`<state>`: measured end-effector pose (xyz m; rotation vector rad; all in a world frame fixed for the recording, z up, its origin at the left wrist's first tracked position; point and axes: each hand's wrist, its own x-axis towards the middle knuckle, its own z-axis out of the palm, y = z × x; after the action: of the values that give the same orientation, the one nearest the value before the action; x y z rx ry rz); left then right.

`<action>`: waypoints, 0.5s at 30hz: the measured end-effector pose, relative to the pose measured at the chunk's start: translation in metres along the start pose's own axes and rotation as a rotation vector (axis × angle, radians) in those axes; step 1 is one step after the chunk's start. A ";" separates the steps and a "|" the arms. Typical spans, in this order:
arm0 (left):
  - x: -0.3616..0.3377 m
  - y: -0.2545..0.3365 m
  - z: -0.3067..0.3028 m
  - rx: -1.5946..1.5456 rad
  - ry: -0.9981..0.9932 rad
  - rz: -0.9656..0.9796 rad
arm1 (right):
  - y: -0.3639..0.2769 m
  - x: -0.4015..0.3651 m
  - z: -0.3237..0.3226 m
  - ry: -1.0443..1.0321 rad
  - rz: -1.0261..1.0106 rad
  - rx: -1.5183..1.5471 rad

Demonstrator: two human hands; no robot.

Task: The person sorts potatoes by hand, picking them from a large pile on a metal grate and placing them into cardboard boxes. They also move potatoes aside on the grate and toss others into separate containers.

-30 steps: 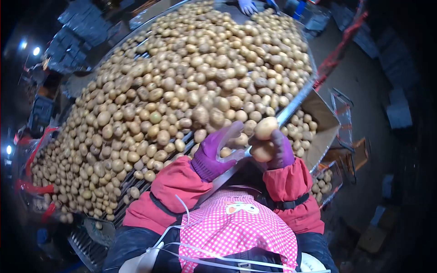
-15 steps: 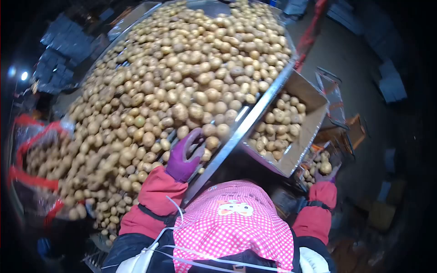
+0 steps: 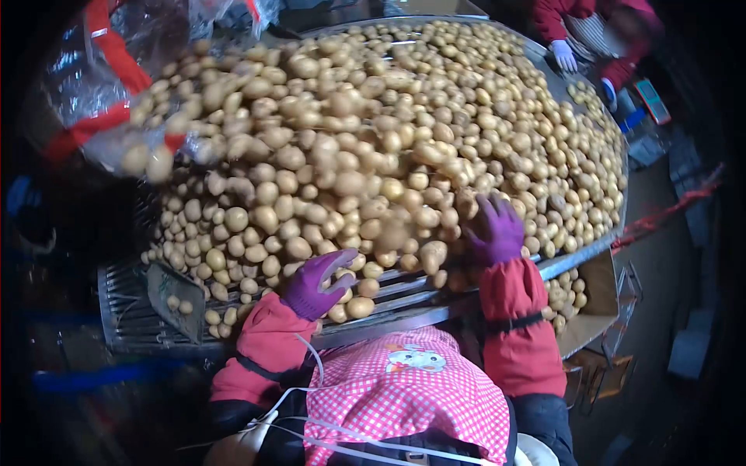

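Observation:
A large heap of potatoes [image 3: 458,147] covers a slatted metal table [image 3: 400,293]. My left hand [image 3: 317,286], in a purple glove, is at the heap's near edge, its thumb and fingers apart in a curve beside several potatoes. No potato is visibly gripped in it. My right hand [image 3: 497,231], also gloved in purple, reaches onto the pile farther right. Its fingers are spread against the potatoes, with a brownish potato [image 3: 467,203] at the fingertips. The undersides of its fingers are partly hidden.
At upper left, potatoes blurred by motion tumble near a clear plastic bag [image 3: 74,85] with red bands. A scoop-like tray [image 3: 172,303] lies on the left slats. A cardboard box [image 3: 594,303] holding potatoes stands at right. Another person's gloved hand [image 3: 563,56] is at the far edge.
My right hand has come from the low crate at right, where a potato was at its fingers, onto the heap. The view has swung left. Potatoes at upper left are tumbling.

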<state>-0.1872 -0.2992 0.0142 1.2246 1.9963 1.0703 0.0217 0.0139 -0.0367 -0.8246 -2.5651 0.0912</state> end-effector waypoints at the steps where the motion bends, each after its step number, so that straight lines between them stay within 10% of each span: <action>1: -0.001 -0.009 -0.001 0.015 0.027 0.070 | -0.002 0.021 0.010 -0.124 0.001 -0.036; 3: -0.004 -0.013 -0.005 0.027 0.046 0.112 | -0.003 0.050 0.030 -0.366 0.016 -0.110; 6: 0.001 -0.007 -0.004 -0.005 -0.014 0.032 | 0.029 0.054 0.050 -0.179 0.004 0.286; 11: 0.021 -0.007 -0.001 -0.115 -0.086 -0.104 | 0.051 0.023 0.009 -0.015 0.896 2.098; 12: 0.026 -0.002 0.002 -0.094 -0.082 -0.139 | 0.061 0.012 0.009 -0.120 0.640 2.402; 15: 0.044 0.007 0.010 -0.073 0.013 -0.039 | 0.039 -0.018 -0.040 0.220 0.809 2.442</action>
<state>-0.1947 -0.2543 0.0130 1.1390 1.9653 1.1239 0.0730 0.0326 -0.0154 -0.4148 -0.2997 2.2651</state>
